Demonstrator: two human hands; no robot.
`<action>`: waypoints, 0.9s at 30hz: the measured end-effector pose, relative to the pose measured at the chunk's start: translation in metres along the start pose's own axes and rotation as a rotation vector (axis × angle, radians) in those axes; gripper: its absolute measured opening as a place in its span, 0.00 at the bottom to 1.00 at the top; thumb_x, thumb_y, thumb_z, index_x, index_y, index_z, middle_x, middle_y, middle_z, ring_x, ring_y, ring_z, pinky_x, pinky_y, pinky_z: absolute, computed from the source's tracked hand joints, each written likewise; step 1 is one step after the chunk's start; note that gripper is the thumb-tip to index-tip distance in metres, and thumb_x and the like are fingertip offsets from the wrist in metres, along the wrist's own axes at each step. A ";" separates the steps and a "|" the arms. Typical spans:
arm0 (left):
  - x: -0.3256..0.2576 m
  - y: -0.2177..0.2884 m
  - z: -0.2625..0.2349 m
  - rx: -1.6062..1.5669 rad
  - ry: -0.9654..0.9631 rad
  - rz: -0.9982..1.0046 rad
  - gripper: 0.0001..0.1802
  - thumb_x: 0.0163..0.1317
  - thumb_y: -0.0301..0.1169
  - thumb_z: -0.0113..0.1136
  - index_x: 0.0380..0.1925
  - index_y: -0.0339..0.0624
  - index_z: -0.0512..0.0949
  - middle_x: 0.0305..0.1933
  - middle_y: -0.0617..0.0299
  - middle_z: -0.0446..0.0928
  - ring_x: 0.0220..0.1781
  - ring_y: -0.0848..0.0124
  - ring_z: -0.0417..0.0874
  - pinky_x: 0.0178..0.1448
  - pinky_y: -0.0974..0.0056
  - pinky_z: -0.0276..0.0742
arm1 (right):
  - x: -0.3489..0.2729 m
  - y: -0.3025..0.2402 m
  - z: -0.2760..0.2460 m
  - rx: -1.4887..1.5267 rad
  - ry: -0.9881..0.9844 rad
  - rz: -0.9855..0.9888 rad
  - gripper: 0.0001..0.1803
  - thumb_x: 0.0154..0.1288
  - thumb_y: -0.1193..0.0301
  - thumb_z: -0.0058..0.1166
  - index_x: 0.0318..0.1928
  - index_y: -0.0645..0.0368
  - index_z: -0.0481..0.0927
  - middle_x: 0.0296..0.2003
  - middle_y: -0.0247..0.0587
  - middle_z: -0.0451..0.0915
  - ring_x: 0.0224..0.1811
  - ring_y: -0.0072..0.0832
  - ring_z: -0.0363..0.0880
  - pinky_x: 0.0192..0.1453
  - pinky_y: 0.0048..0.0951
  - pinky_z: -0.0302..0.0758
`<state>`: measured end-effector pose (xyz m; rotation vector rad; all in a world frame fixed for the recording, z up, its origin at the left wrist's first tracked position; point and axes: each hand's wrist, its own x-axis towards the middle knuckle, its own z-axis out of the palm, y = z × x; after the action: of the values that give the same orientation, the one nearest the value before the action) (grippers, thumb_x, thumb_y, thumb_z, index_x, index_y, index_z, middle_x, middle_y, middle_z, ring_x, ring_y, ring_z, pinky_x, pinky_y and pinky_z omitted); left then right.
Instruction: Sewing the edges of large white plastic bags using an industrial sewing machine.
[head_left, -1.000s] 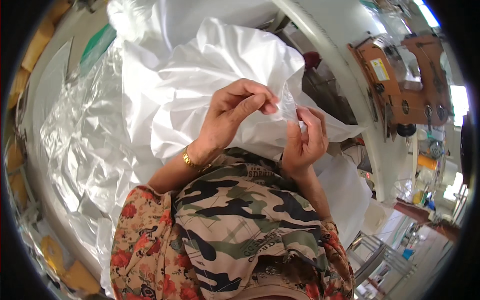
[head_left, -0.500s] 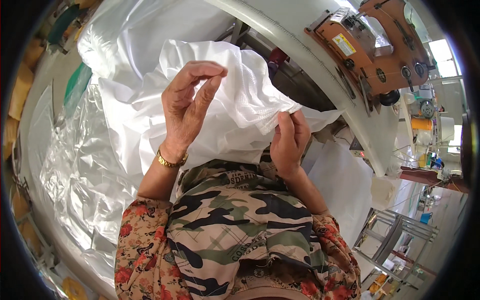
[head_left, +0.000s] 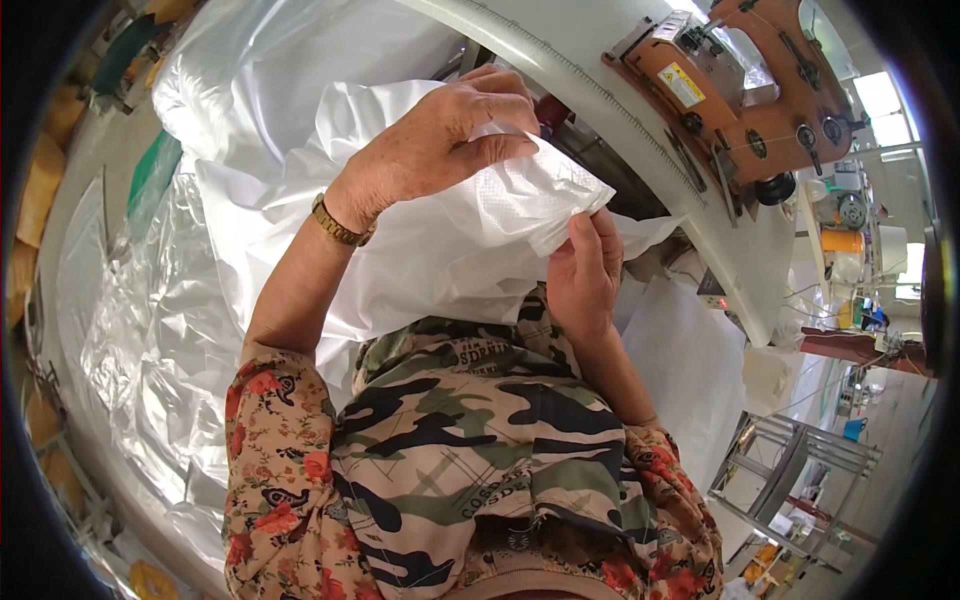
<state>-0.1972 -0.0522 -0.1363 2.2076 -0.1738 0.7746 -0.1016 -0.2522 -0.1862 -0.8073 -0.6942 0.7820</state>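
A white fabric sheet [head_left: 400, 250] with a finely textured band [head_left: 515, 200] lies bunched across my lap in loose folds. My right hand [head_left: 583, 270] pinches the gathered corner of that band between thumb and fingers. My left hand [head_left: 440, 145], with a gold wristwatch [head_left: 338, 222] on its wrist, reaches across the upper edge of the band. Its thumb and fingers are closed on the white fabric, just left of the right hand; part of the grip is hidden behind the fingers. Between the hands the textured band is spread and slants down to the right.
A brown sewing machine [head_left: 740, 95] stands on a pale worktable [head_left: 610, 75], whose ruler-marked edge curves past my right hand. Crumpled clear plastic film [head_left: 150, 340] covers the left side. A metal-framed stool [head_left: 790, 465] stands at lower right, near cluttered shelves.
My left hand has moved right and slightly up, from above the sheet onto the textured band, and closed on it. My right hand keeps its pinch, and the band is spread flatter.
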 end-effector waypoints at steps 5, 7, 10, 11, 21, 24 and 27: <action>-0.003 0.003 -0.001 -0.087 0.008 -0.119 0.10 0.63 0.33 0.64 0.36 0.38 0.77 0.40 0.60 0.77 0.46 0.65 0.76 0.52 0.62 0.72 | 0.001 0.000 -0.006 0.020 -0.025 -0.007 0.17 0.76 0.72 0.44 0.59 0.65 0.74 0.58 0.41 0.77 0.61 0.27 0.73 0.67 0.31 0.67; -0.005 0.005 -0.002 -0.131 0.016 -0.198 0.10 0.63 0.33 0.64 0.35 0.38 0.77 0.39 0.61 0.77 0.45 0.66 0.76 0.53 0.62 0.72 | 0.002 0.003 -0.006 0.054 -0.039 -0.031 0.17 0.76 0.71 0.44 0.59 0.64 0.75 0.58 0.41 0.77 0.61 0.27 0.73 0.68 0.31 0.67; -0.006 0.005 -0.002 -0.118 0.017 -0.206 0.09 0.62 0.31 0.66 0.34 0.37 0.77 0.35 0.63 0.77 0.43 0.67 0.76 0.53 0.63 0.71 | 0.004 0.004 -0.006 0.036 0.031 -0.055 0.15 0.76 0.70 0.44 0.57 0.63 0.76 0.56 0.38 0.78 0.58 0.24 0.74 0.66 0.28 0.67; -0.006 0.004 -0.001 -0.182 0.055 -0.190 0.09 0.62 0.31 0.66 0.35 0.37 0.78 0.34 0.63 0.75 0.39 0.70 0.75 0.47 0.65 0.72 | 0.004 0.004 -0.006 0.025 0.059 -0.061 0.15 0.76 0.70 0.45 0.56 0.63 0.76 0.55 0.38 0.78 0.57 0.23 0.74 0.65 0.28 0.67; -0.008 -0.003 0.000 -0.454 0.186 -0.212 0.07 0.56 0.25 0.71 0.30 0.38 0.81 0.33 0.68 0.76 0.36 0.76 0.75 0.41 0.69 0.73 | 0.013 -0.008 -0.001 -0.422 0.120 -0.173 0.11 0.76 0.69 0.48 0.32 0.57 0.71 0.28 0.19 0.64 0.31 0.09 0.54 0.36 0.15 0.53; -0.008 -0.004 0.001 -0.391 0.220 -0.198 0.07 0.55 0.24 0.72 0.29 0.39 0.80 0.33 0.68 0.75 0.36 0.77 0.74 0.42 0.69 0.72 | 0.016 -0.008 0.000 -0.387 0.141 -0.168 0.10 0.75 0.70 0.50 0.32 0.57 0.71 0.27 0.19 0.65 0.30 0.08 0.55 0.34 0.15 0.53; -0.009 -0.006 0.000 -0.337 0.238 -0.155 0.08 0.56 0.24 0.71 0.28 0.39 0.79 0.32 0.69 0.74 0.36 0.77 0.73 0.42 0.69 0.71 | 0.017 -0.010 0.001 -0.402 0.138 -0.169 0.10 0.74 0.70 0.51 0.32 0.57 0.72 0.26 0.19 0.65 0.29 0.08 0.55 0.33 0.14 0.53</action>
<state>-0.2020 -0.0493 -0.1452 1.7741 -0.0115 0.8463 -0.0897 -0.2423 -0.1737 -1.1390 -0.7958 0.4323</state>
